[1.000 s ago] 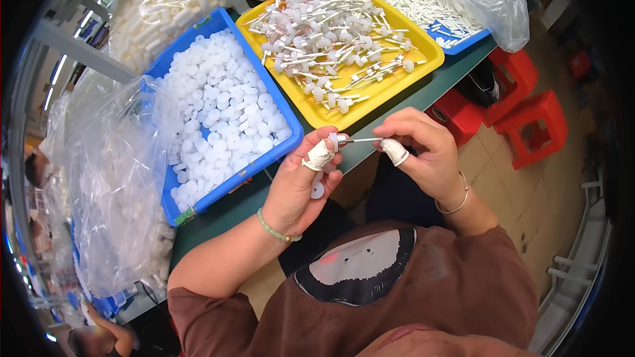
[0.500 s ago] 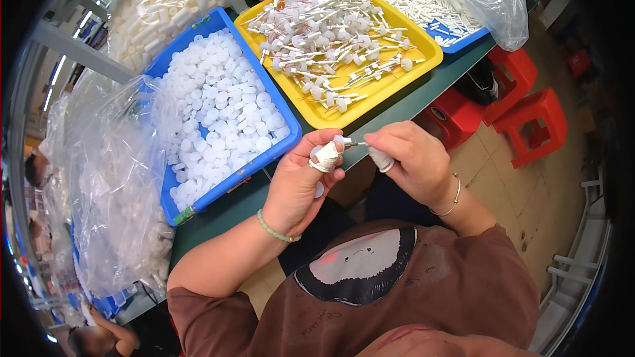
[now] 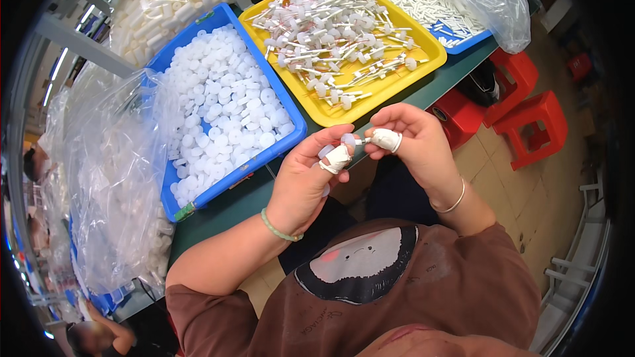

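In front of my chest, my left hand (image 3: 296, 185) pinches a small white plastic disc (image 3: 348, 139) between forefinger and taped thumb. Another white disc (image 3: 325, 151) is tucked against its fingers, and part of one more peeks out lower in the palm. My right hand (image 3: 423, 158), its thumb also wrapped in white tape, closes on a short thin rod (image 3: 360, 141) that meets the disc from the right. The fingertips cover most of the rod, so its far end cannot be made out. Both hands are just off the table's near edge.
A blue tray (image 3: 299, 125) of white discs lies at the left. The yellow tray (image 3: 390, 96) beyond my hands bears rod-and-disc pieces. White tubes fill another blue tray (image 3: 473, 43) at the far right. Plastic bags (image 3: 109, 178) crowd the left; red stools (image 3: 539, 125) stand right.
My right hand has turned and its fingers have lifted, with the taped thumb now toward the disc. Less of the rod shows between the hands. The left hand has shifted slightly right.
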`<state>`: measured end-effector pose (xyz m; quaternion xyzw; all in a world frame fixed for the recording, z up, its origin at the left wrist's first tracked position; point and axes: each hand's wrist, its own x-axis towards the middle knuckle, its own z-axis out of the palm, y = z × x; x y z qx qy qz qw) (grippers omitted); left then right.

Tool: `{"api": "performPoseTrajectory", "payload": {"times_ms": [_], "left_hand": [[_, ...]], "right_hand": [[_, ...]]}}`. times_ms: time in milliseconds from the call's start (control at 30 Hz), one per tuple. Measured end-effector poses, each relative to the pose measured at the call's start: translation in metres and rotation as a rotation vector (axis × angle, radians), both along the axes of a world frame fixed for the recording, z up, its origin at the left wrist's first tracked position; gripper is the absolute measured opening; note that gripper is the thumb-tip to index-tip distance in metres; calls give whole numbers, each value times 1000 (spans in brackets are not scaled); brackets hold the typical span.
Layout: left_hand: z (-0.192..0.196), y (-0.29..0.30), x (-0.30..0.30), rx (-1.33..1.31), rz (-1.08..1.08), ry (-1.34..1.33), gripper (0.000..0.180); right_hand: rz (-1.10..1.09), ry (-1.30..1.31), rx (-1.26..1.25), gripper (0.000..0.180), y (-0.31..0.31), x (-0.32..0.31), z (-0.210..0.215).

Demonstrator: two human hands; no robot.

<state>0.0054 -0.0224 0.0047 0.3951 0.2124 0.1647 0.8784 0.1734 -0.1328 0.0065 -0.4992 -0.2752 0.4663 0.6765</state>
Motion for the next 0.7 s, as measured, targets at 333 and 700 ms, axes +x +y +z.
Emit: {"api": "performPoseTrajectory", "payload": {"times_ms": [333,700], "left_hand": [[3,2,1,-61,18,31,37],[2,3,2,3,0,13,38]], "right_hand": [[-179,-1179,243,22,-5,-7,2],[-303,-1471,478,26,-4,-11,-8]]}}
